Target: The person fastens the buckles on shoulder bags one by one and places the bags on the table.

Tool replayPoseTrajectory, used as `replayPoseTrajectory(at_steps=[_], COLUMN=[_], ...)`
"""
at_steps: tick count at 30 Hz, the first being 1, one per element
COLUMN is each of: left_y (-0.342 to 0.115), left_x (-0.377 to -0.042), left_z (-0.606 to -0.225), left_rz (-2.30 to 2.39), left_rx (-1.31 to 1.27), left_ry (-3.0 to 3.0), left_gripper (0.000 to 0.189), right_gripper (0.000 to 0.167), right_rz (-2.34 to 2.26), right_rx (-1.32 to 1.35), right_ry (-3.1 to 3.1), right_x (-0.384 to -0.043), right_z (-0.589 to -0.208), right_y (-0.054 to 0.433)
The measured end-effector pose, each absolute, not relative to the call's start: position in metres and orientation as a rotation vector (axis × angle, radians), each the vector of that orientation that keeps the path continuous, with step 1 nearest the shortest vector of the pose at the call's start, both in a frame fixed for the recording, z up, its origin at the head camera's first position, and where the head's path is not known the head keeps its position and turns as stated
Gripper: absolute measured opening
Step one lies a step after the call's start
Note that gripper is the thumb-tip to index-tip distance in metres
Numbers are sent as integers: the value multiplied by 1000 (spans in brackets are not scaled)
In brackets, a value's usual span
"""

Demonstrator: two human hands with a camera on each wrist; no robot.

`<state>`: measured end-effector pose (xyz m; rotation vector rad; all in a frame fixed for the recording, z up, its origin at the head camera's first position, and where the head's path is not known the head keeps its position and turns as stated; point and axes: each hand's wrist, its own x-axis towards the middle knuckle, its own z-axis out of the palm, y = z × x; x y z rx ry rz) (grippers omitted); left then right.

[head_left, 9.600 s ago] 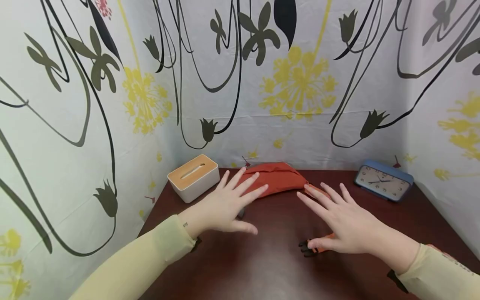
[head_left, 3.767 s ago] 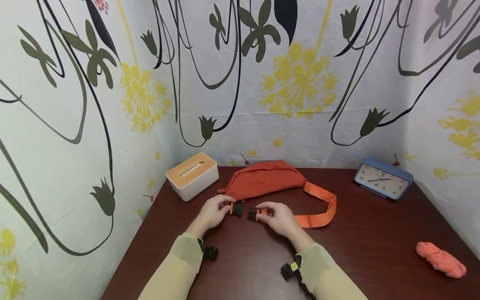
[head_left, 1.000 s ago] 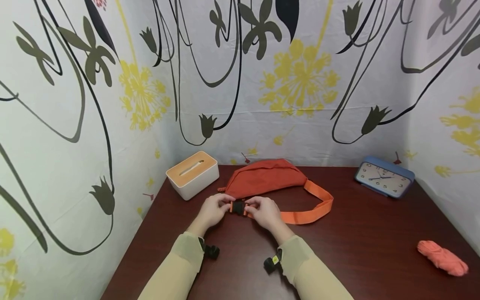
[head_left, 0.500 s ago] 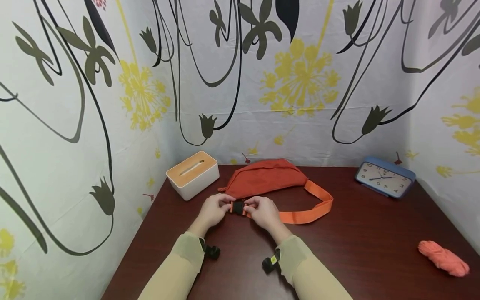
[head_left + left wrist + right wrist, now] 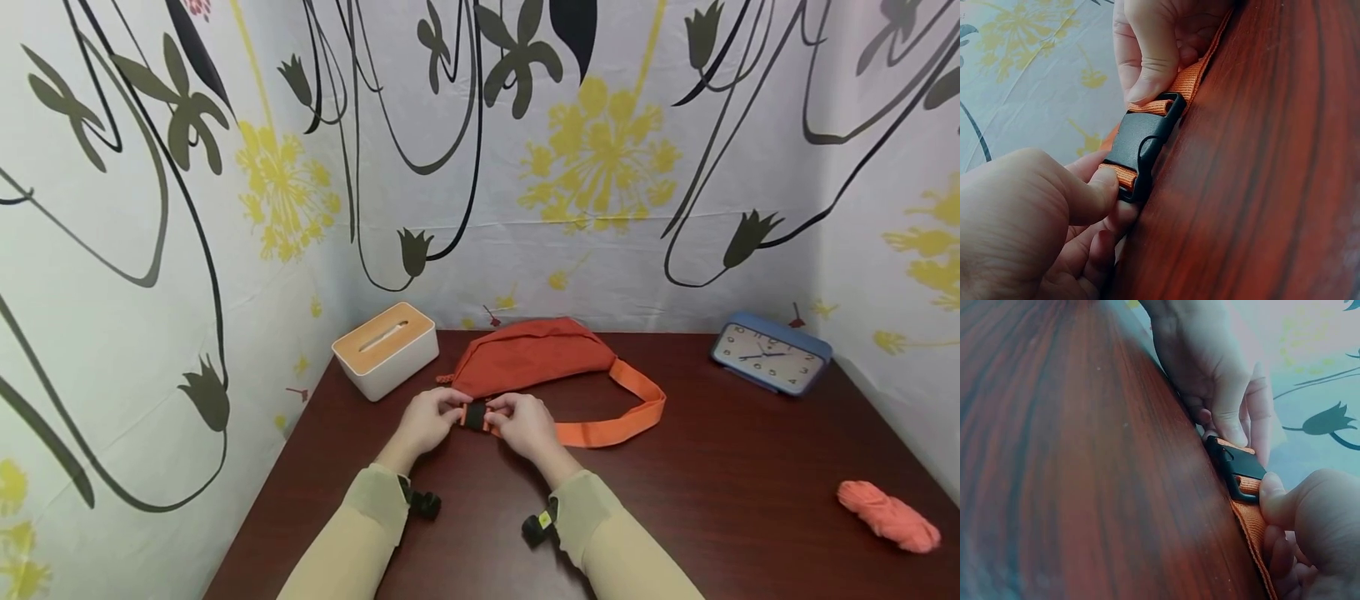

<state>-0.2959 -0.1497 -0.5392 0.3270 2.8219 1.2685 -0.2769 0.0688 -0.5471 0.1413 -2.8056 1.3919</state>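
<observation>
A black side-release buckle (image 5: 475,416) with orange webbing lies close in front of a red-orange waist bag (image 5: 536,358). Its two halves sit joined, as the buckle (image 5: 1138,140) in the left wrist view shows. With thumb and fingers my left hand (image 5: 423,421) pinches the buckle's left end at the webbing. The opposite end is pinched by my right hand (image 5: 527,425), whose thumb lies near the buckle (image 5: 1244,465) frame in the right wrist view. From there the orange strap (image 5: 600,432) loops right and back to the bag.
Left of the bag stands a white tissue box (image 5: 386,354) with a wooden lid. A blue clock (image 5: 771,354) leans at the back right, and a coral yarn skein (image 5: 888,517) lies near the table's right edge. Patterned cloth walls enclose the dark red table (image 5: 712,500).
Both hands were spread above the table, then each held one buckle half, apart. By a second ago the halves had met between them. Since then the hands have hardly moved.
</observation>
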Motion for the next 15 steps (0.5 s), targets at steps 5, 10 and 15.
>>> replayPoseTrajectory(at_steps=[5, 10, 15], left_y=[-152, -153, -152], left_x=[-296, -296, -296], left_z=[-541, -542, -542], left_rz=[1265, 1265, 1267], left_rx=[340, 350, 355], left_ry=[2836, 2834, 2827], left_gripper=[23, 23, 23], right_gripper=[14, 16, 17], right_rz=[1381, 1374, 1354], right_rx=[175, 203, 211], right_ry=[-2811, -2805, -2804], right_x=[-277, -276, -275], right_z=[-548, -549, -548], right_y=[69, 70, 70])
